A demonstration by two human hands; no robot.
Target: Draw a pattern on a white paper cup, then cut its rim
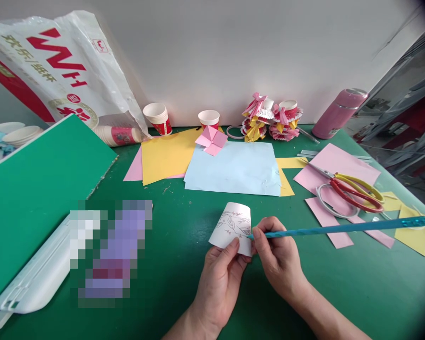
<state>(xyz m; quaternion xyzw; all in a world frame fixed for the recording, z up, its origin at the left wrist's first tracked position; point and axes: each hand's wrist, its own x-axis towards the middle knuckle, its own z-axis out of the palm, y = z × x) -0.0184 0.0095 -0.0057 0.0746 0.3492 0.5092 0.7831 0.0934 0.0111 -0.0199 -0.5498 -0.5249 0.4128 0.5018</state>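
My left hand (222, 273) grips the lower edge of a small white piece (230, 217), with the thumb on its front. Slightly curved, it looks like paper or the wall of a paper cup, and thin dark line drawings of leaves or twigs cover it. Between the fingertips of my right hand (279, 257) is a long blue pencil (315, 230). Its tip meets the right part of the drawing, and its shaft runs far out to the right. Both hands are close together over the green tabletop (177, 245).
Behind lie light blue paper (233, 165) and yellow paper (168, 153). Paper cups (158, 118) stand along the wall. Scissors (357, 191) rest on pink paper (335, 163) at right, near a pink flask (340, 113). A green board (53, 156) and a white power strip (46, 264) are left.
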